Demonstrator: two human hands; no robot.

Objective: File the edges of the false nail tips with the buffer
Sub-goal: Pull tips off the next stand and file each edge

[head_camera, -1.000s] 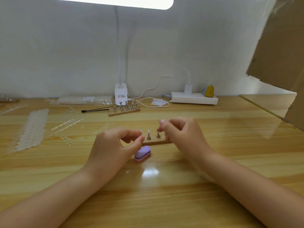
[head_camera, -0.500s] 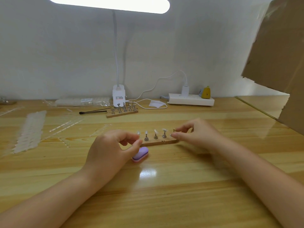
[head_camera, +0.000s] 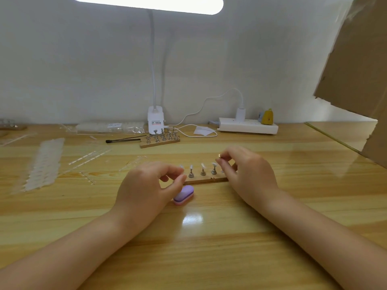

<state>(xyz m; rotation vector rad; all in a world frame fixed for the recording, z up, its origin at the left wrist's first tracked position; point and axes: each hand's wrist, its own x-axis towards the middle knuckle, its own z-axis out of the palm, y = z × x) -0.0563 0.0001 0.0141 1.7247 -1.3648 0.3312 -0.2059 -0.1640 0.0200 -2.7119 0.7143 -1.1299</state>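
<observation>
Both hands [head_camera: 146, 185] [head_camera: 249, 174] flank the nail-tip stand [head_camera: 206, 179] — buffer [head_camera: 183, 194] lies untouched.

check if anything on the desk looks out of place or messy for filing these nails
The purple buffer lies unused on the desk beside the left hand, though filing needs it. The far wooden stand sits skewed to the desk edge, and clear plastic strips lie scattered at left. The near stand and its nail tips look orderly.

Both forearms are bare to each grip, left [head_camera: 146, 185] and right [head_camera: 249, 174].
</observation>
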